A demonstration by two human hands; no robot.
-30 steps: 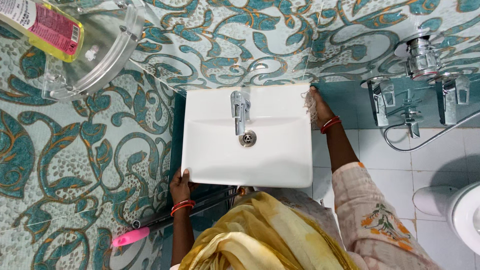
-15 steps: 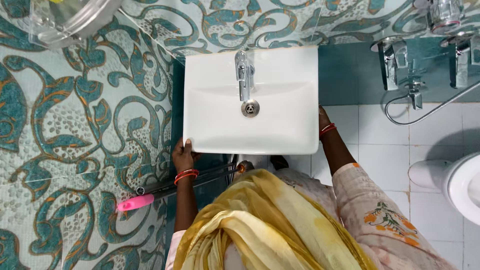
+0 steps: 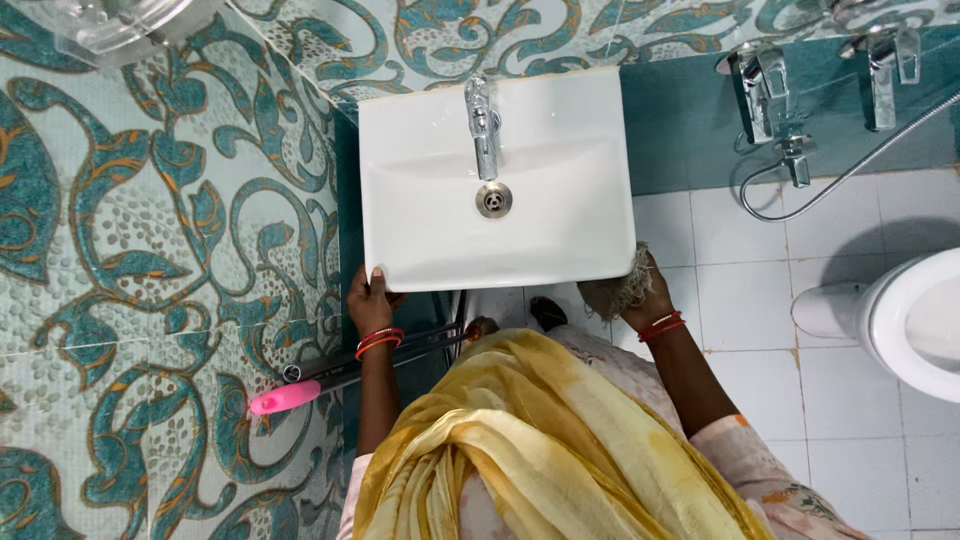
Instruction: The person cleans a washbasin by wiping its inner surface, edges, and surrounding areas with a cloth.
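A white rectangular washbasin (image 3: 560,240) with a chrome tap (image 3: 482,125) and a round drain (image 3: 493,199) hangs on the patterned wall. My left hand (image 3: 367,300) rests on the basin's near left corner, fingers on the rim. My right hand (image 3: 632,290) presses a wad of brownish scrubbing cloth (image 3: 615,290) against the basin's near right corner. Both wrists wear red bangles. A yellow scarf (image 3: 520,450) covers my front below.
A pink-handled brush (image 3: 285,398) lies on a metal rail (image 3: 400,352) on the left wall. Chrome wall taps (image 3: 765,95) and a shower hose (image 3: 850,165) are at the right. A white toilet (image 3: 905,320) stands at the far right on white floor tiles.
My right hand has slid from the basin's far right edge down along its side to the near right corner. The view has moved closer to the basin.
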